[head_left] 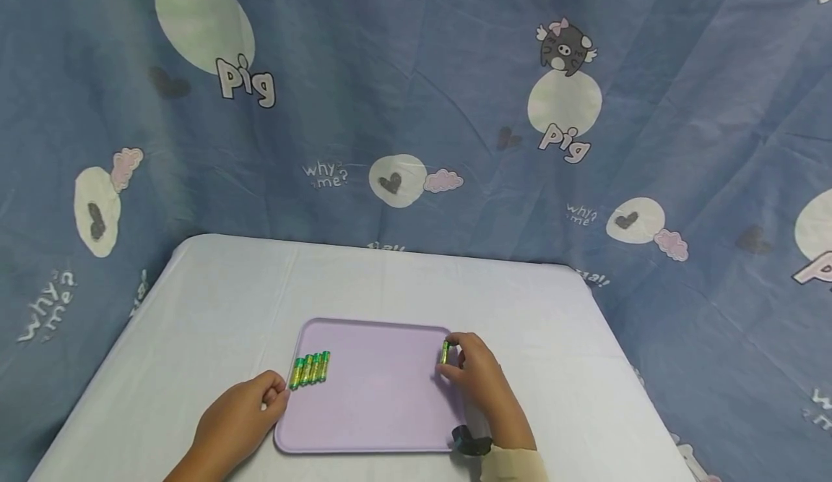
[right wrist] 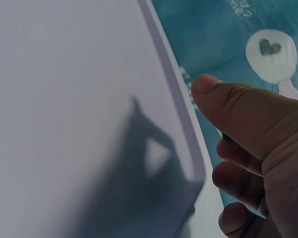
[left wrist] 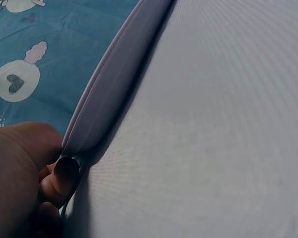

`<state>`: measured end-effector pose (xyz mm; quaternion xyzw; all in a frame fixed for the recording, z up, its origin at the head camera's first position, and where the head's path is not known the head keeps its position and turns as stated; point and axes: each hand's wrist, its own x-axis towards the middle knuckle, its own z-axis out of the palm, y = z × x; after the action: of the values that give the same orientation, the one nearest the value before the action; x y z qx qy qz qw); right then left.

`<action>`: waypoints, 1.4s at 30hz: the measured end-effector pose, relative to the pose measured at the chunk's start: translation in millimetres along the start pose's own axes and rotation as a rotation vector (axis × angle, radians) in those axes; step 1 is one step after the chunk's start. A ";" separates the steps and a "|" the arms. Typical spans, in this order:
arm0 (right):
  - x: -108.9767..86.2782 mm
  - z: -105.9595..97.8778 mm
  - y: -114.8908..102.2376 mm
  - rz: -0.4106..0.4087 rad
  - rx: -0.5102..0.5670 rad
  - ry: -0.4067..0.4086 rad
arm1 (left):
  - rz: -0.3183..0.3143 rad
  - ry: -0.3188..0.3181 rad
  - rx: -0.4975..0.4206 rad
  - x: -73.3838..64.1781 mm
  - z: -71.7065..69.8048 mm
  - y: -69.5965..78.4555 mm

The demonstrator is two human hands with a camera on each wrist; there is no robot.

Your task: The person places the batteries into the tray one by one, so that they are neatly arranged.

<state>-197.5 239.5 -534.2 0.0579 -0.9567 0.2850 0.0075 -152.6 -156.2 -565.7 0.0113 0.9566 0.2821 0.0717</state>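
Note:
A purple tray (head_left: pixel 377 410) lies on the white-covered table. Several green-and-gold batteries (head_left: pixel 310 370) stand side by side in a slanted row near its left edge. At that same edge my left hand (head_left: pixel 240 413) grips the rim, the thumb at its top and curled fingers against the outside; the left wrist view shows the tray's rim (left wrist: pixel 107 84) meeting the thumb. Over the tray's right side, my right hand (head_left: pixel 477 373) pinches one battery (head_left: pixel 445 353) between thumb and fingers. In the right wrist view the hand (right wrist: pixel 258 153) mostly hides this battery.
White cloth covers the table (head_left: pixel 533 323) around the tray. A blue printed curtain (head_left: pixel 416 92) hangs behind and beside it. At the right wrist a black strap piece (head_left: pixel 471 441) hangs over the tray's lower right corner. The right hand's shadow (right wrist: pixel 139 163) falls on the tray.

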 end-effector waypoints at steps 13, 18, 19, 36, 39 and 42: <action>9.7 18.2 -19.8 -0.073 -0.031 -0.044 | 0.015 0.013 -0.002 0.5 1.6 -2.7; 12.6 25.2 -26.8 -0.082 -0.032 -0.086 | 0.006 0.012 0.006 -0.5 0.8 -2.7; 13.0 26.5 -28.7 -0.085 -0.028 -0.092 | 0.005 0.011 0.007 -0.5 0.4 -2.5; 17.9 44.5 -51.7 -0.142 -0.006 -0.153 | 0.010 0.017 0.003 -0.3 -1.2 0.7; 19.4 47.4 -55.2 -0.137 -0.003 -0.168 | 0.006 0.013 0.006 -0.9 -1.2 0.5; 20.8 51.2 -58.6 -0.141 -0.005 -0.179 | 0.009 0.014 0.006 -1.5 -1.0 0.1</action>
<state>-210.5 160.7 -544.2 0.1504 -0.9478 0.2752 -0.0576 -151.2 -156.8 -564.6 0.0139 0.9579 0.2797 0.0635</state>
